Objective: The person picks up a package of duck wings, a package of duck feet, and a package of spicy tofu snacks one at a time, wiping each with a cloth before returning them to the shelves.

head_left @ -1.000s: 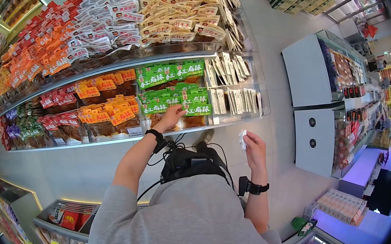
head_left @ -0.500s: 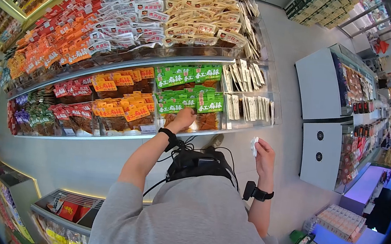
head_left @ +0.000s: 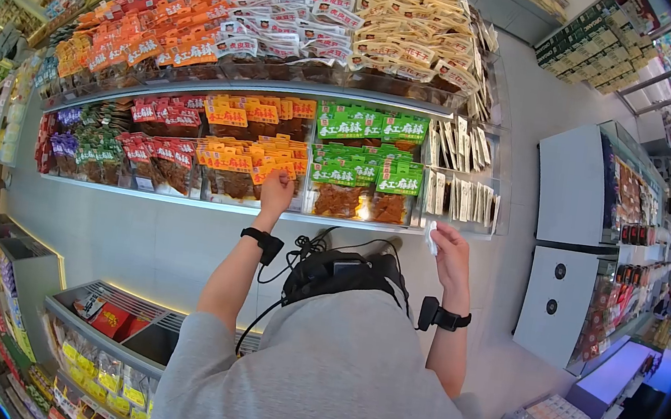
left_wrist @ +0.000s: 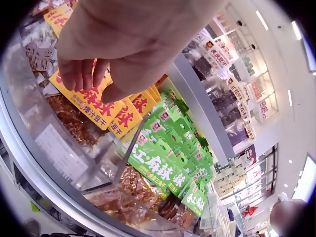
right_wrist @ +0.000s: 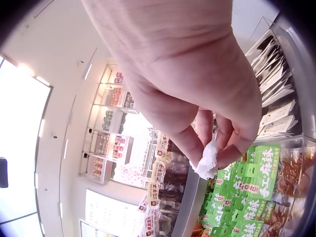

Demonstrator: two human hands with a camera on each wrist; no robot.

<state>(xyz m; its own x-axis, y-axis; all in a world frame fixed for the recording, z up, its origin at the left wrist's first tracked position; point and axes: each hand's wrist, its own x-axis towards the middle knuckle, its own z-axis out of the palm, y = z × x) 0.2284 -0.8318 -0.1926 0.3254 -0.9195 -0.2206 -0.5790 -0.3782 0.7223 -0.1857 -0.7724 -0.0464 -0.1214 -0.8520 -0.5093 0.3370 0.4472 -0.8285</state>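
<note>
My left hand [head_left: 276, 195] is at the front orange-labelled packets [head_left: 229, 155] in the lower shelf row. In the left wrist view, the fingers of that hand [left_wrist: 128, 44] lie over the yellow-orange header cards [left_wrist: 91, 106], bent downward; whether they pinch a card is hidden. Green-labelled packets [left_wrist: 160, 165] stand in the compartment beside them. My right hand [head_left: 452, 261] is held in front of the shelf's right end, pinching a crumpled white wad [head_left: 432, 238]. The right wrist view shows the wad [right_wrist: 208, 160] between thumb and fingertips of the hand [right_wrist: 192, 84].
White and cream packets [head_left: 412, 26] fill the upper tier. Pale upright packets [head_left: 470, 201] stand in clear-walled compartments at right. A clear divider [left_wrist: 131, 150] separates orange from green packets. A white cabinet [head_left: 576, 197] stands at right, and a low display case [head_left: 107, 332] behind at left.
My left hand has moved left from the green-labelled packets to the orange-labelled ones. The head view has turned and shifted. My right hand keeps its hold on the white wad.
</note>
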